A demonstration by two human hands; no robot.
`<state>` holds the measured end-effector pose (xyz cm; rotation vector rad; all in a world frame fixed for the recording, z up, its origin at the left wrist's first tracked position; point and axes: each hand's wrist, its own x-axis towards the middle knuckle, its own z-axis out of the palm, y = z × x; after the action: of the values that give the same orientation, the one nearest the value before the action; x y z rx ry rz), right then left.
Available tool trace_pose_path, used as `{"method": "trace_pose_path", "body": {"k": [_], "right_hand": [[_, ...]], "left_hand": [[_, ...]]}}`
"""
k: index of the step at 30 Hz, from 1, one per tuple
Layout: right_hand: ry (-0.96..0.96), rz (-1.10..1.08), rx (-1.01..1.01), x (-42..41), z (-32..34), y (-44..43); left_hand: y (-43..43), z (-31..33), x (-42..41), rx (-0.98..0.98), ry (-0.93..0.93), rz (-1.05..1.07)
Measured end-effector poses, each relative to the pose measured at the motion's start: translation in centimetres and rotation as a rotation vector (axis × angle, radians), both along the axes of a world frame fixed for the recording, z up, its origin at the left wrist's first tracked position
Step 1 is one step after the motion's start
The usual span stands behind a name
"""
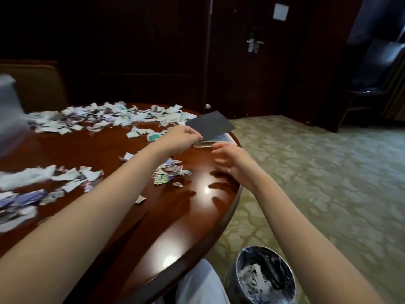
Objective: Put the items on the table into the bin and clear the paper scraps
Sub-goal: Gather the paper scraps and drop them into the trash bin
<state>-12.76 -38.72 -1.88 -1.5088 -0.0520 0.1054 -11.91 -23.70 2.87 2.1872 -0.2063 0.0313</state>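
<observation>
Glossy red-brown table [109, 154], flat dark-grey card [210, 126] pinched by left grip [182, 139], right grip [232, 159] slack

No text can be read. The paper scraps [98, 119] carry coloured printing (too blurred to make out).

Dark wooden door [241, 73] at the back, closed, its silver handle [254, 43] catching a little light, and a small white plate [280, 11] sits high up on it. Pale green patterned carpet [317, 183] spreads across the floor on the right. On the left there's a brown padded chair back [37, 86], with a grey shape [9, 110] at the edge too blurred to identify. Far right, a dark chair [377, 69] stands in shadow.
</observation>
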Motion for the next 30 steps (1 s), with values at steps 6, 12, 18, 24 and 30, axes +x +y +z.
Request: {"method": "trace_pose_path", "body": {"k": [6,12,18,24,30], "right_hand": [[-0.258,0.408,-0.910,-0.3,-1.3,4.9],[-0.363,0.355,-1.138,1.0,-1.9,7.2],[-0.420,0.321,-1.137,3.4,-2.2,9.0],[-0.463,0.394,-1.108,5.1,-1.9,10.4],[-0.467,0.387,-1.069,4.6,-1.9,10.7]], "left_hand": [[5.3,-1.6,0.4,0.174,-0.024,0.163],[9.3,-4.2,1.6,0.557,-0.035,0.379],[10.7,-5.9,1.9,0.547,0.122,0.195],[11.5,-4.6,-0.1,0.384,0.039,-0.083],[14.8,-4.0,-1.3,0.438,0.013,0.149]]}}
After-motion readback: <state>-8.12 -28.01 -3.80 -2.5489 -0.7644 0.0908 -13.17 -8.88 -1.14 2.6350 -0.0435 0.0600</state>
